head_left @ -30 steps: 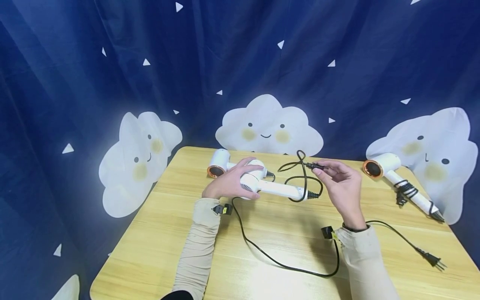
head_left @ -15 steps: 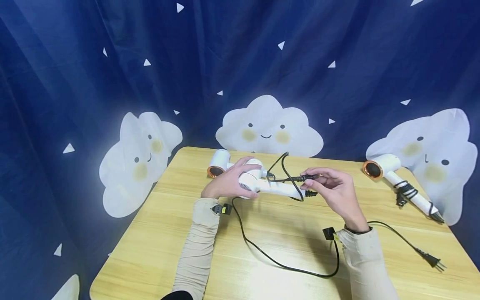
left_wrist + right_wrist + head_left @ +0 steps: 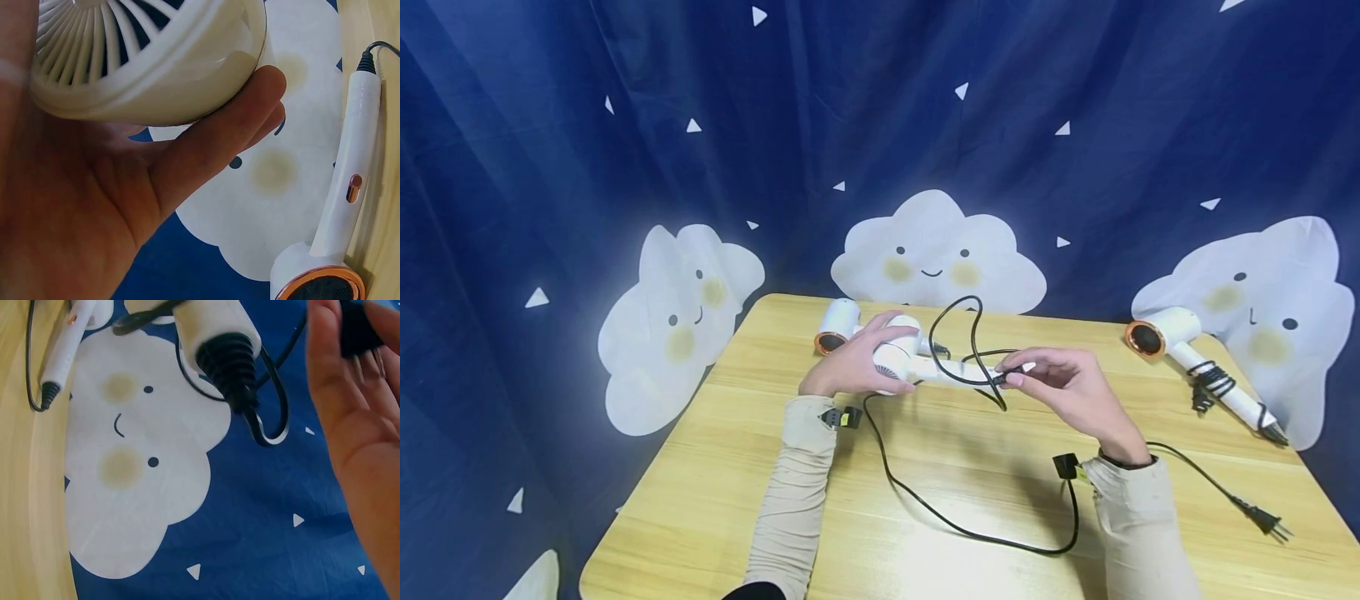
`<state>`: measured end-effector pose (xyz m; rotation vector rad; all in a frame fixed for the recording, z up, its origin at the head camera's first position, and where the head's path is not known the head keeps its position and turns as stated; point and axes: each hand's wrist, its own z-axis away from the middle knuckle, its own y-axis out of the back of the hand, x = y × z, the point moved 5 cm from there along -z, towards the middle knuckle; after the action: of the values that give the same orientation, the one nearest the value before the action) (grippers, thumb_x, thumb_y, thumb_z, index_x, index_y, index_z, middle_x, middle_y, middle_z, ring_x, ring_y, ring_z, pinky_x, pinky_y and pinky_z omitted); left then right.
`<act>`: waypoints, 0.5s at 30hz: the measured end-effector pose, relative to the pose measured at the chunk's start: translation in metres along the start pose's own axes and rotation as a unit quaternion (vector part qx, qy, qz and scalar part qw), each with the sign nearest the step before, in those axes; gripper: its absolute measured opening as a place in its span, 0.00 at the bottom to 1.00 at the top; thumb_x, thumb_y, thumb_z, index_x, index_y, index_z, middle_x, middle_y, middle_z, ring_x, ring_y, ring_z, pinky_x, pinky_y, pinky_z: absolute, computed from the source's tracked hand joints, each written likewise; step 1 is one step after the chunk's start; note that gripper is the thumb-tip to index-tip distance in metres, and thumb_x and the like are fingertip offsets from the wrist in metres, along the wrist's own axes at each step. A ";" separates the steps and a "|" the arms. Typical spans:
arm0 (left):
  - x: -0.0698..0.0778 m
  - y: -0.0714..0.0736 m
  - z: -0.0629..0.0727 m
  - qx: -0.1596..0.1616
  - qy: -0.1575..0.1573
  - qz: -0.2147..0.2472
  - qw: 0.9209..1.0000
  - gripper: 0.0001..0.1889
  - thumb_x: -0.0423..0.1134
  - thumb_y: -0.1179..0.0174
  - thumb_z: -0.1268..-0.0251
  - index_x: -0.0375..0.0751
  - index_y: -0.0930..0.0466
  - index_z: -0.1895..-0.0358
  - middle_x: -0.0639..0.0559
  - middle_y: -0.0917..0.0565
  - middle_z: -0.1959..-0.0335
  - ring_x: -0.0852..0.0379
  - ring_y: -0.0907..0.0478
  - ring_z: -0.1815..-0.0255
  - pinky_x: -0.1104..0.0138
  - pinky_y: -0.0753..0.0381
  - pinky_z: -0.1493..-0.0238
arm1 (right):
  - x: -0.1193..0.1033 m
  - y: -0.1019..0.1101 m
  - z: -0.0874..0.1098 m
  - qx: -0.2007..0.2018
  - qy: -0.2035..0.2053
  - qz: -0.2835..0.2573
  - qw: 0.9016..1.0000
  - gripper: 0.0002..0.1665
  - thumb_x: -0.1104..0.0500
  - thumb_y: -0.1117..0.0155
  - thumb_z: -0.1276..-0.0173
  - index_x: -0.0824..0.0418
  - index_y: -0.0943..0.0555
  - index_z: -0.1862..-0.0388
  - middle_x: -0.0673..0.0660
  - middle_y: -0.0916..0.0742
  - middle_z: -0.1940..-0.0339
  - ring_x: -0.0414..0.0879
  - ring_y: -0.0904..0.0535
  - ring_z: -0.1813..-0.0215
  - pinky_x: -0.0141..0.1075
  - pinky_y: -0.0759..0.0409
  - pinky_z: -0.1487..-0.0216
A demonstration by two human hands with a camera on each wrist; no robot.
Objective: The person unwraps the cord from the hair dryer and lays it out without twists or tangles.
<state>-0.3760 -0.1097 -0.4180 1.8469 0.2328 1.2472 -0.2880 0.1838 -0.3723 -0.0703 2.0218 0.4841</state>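
Left hand: thumb and fingers spread wide around the head of a white hair dryer, gripping it
Right hand: fingertips pinching a black plug
Held dryer's place: raised over the counter, handle toward the right hand
Black cord: looping across that handle
Behind left hand: second dryer
Far right: third dryer, cord-wrapped

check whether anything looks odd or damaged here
No spill or damage shows. The held hair dryer looks untidy, with its loose cord in loops, whereas the far-right dryer has a neatly wound cord.
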 end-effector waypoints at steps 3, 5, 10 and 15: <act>0.000 0.002 0.001 0.002 0.003 -0.004 1.000 0.46 0.59 0.19 0.57 0.69 0.28 0.28 0.63 0.45 0.17 0.46 0.38 0.21 0.47 0.29 0.29 | 0.000 0.000 0.003 -0.029 -0.012 0.018 0.999 0.11 0.72 0.32 0.32 0.66 0.12 0.53 0.48 0.08 0.52 0.38 0.10 0.53 0.31 0.13 0.55; -0.001 0.002 0.001 0.005 0.004 -0.003 1.000 0.46 0.58 0.18 0.57 0.69 0.28 0.28 0.63 0.44 0.17 0.45 0.38 0.21 0.47 0.28 0.29 | 0.000 0.001 0.004 -0.045 -0.020 0.026 0.998 0.11 0.71 0.32 0.31 0.64 0.12 0.52 0.49 0.08 0.51 0.38 0.11 0.52 0.31 0.14 0.56; -0.001 0.003 0.000 0.009 0.002 -0.005 1.000 0.46 0.55 0.17 0.57 0.71 0.28 0.29 0.61 0.44 0.17 0.44 0.38 0.21 0.47 0.28 0.30 | 0.001 -0.001 0.006 -0.089 -0.018 0.033 0.995 0.11 0.70 0.33 0.31 0.62 0.12 0.52 0.58 0.09 0.50 0.40 0.13 0.48 0.31 0.16 0.51; -0.003 0.004 0.000 0.011 0.004 -0.008 1.000 0.45 0.56 0.18 0.56 0.72 0.27 0.29 0.61 0.44 0.17 0.44 0.38 0.21 0.47 0.28 0.30 | 0.002 -0.001 0.006 -0.111 -0.025 0.031 0.993 0.12 0.72 0.32 0.32 0.61 0.12 0.53 0.58 0.09 0.51 0.39 0.15 0.42 0.29 0.17 0.45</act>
<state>-0.3784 -0.1135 -0.4172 1.8545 0.2661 1.2457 -0.2834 0.1852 -0.3772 -0.1308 1.9180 0.7414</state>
